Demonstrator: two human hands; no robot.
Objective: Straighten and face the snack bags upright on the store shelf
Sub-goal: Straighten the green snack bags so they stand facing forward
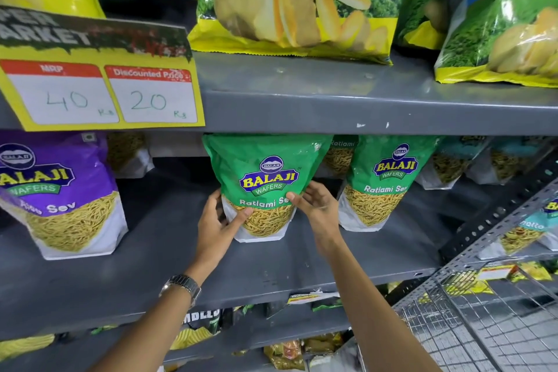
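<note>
Gripping glossy green pouch point(265, 178), both hands point(216, 220)

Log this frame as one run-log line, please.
stage: facing bag | left hand: gripping green Ratlami Sev bag | right hand: gripping same bag | bag: upright, label forward, on grey shelf

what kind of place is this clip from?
A shop aisle, most likely a supermarket: grey metal shelves stocked with snack bags, a handwritten price sign showing a discount, and a wire trolley at the right.
</note>
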